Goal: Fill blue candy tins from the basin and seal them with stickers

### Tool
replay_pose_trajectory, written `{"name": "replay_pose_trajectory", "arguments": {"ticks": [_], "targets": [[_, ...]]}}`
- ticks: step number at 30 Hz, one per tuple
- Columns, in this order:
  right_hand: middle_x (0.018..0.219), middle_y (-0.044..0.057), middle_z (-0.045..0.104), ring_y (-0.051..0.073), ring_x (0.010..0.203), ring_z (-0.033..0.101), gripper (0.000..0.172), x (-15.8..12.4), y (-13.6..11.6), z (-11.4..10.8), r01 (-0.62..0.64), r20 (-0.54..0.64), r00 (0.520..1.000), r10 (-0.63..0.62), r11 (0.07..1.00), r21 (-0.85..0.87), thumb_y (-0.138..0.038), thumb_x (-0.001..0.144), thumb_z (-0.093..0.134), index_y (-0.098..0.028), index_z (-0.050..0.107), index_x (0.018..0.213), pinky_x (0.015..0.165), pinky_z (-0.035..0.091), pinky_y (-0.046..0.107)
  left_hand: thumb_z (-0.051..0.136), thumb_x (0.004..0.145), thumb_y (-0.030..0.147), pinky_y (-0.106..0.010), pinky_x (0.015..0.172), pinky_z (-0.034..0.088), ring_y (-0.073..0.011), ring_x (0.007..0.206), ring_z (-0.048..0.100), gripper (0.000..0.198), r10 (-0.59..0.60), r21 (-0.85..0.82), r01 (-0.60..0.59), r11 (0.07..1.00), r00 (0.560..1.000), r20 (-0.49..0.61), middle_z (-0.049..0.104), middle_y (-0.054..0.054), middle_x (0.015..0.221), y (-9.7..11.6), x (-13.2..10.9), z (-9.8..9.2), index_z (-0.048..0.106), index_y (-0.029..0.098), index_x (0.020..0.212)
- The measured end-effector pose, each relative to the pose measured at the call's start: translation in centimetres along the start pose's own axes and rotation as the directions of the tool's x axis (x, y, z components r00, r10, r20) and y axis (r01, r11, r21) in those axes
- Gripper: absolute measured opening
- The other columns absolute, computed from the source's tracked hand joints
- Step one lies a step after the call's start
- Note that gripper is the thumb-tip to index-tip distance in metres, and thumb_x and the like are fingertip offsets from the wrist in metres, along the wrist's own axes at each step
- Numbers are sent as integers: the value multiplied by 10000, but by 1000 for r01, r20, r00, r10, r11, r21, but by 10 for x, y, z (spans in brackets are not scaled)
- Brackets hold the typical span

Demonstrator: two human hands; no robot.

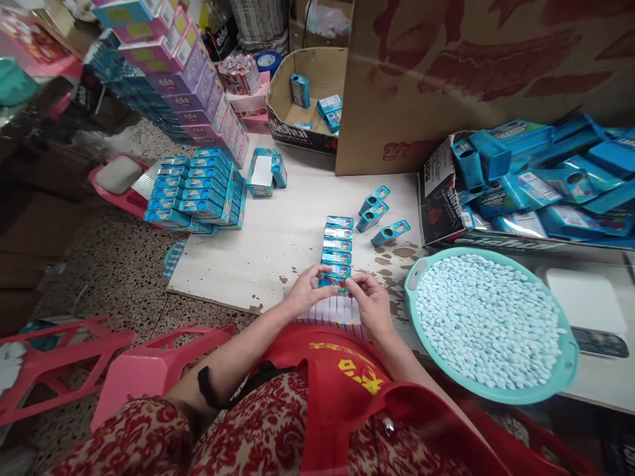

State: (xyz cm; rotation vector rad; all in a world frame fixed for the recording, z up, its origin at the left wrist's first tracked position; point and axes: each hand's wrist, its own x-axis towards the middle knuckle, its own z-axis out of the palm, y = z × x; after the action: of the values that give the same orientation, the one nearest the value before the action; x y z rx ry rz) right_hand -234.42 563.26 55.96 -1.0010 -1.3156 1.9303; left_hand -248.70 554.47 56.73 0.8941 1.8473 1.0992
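Several small blue candy boxes [338,246] stand in a short row on the table in front of me. My left hand [308,291] grips the left end of the nearest candy box [331,283], fingers bent over it. At that same box's right end, my right hand [371,303] pinches with thumb and forefinger. Close to my apron lies a row of whitish, thin-edged pieces [330,311], partly hidden by the hands. Three candy boxes with dark round holes on top [391,232] stand apart, to the right of the row.
A turquoise basin [411,297] full of pale candies sits at the right, beside a white scale [585,301]. Behind it is a carton [439,198] heaped with blue boxes. Stacked blue boxes [198,192] and an open display box [260,188] stand left. A tall cardboard panel [471,73] rises behind.
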Motion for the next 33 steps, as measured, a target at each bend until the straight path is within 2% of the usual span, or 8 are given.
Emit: {"name": "replay_pose_trajectory", "arguments": {"ticks": [3,7,14,22,25,29,31,33], "targets": [[674,-23,595,119,623,539,244,-3,10,7,-18,-9,1000,18,1000,14,-390,685,696,-185,571,730,637,439,257,591,710,392,-264,687,397,-154,756,542,233,-60,-48,64,997,994,91,599,-15,750,-1,-3,6,529,168,710],[681,-3,611,145,645,556,296,-3,30,13,-43,-111,993,41,999,-21,-450,668,690,-182,577,721,670,451,293,547,737,388,-242,586,351,-113,572,462,226,-143,-27,148,989,979,146,516,34,582,-14,-4,2,518,167,704],[822,54,551,185,792,503,291,5,54,15,62,-270,946,-182,915,-399,-465,678,650,-175,659,694,713,429,317,499,741,329,-237,547,304,-122,552,429,169,-155,176,134,975,982,112,465,60,551,-23,6,-11,516,188,833],[855,47,468,196,874,477,202,13,74,19,45,-324,920,-219,883,-467,-375,703,626,-174,635,693,822,412,338,409,772,227,-265,623,321,-156,661,478,158,-110,465,41,884,986,122,515,23,707,-22,21,-17,476,203,913],[872,55,463,200,884,475,178,14,78,20,29,-331,920,-208,881,-472,-350,705,605,-173,612,695,806,421,340,411,777,218,-263,628,330,-152,669,473,128,-86,446,19,895,988,131,507,22,723,-30,25,-13,455,206,896],[857,47,471,204,889,479,190,15,80,17,11,-337,920,-199,874,-486,-347,662,634,-180,552,697,806,421,343,379,778,170,-239,590,352,-131,615,469,101,-114,267,79,960,986,119,474,46,648,-44,29,-6,420,208,862],[901,53,479,191,834,492,289,16,79,14,-23,-365,915,-172,881,-472,-373,631,659,-174,529,796,759,440,340,381,766,138,-240,603,372,-132,615,486,133,-139,235,115,965,986,91,482,51,624,-50,31,-5,432,207,868],[1013,82,478,176,795,507,442,16,76,12,-66,-396,911,-114,908,-413,-411,627,657,-162,497,956,709,459,332,436,744,134,-265,671,402,-151,677,524,174,-155,298,144,943,988,12,524,39,642,-52,32,-7,474,207,897]]}}
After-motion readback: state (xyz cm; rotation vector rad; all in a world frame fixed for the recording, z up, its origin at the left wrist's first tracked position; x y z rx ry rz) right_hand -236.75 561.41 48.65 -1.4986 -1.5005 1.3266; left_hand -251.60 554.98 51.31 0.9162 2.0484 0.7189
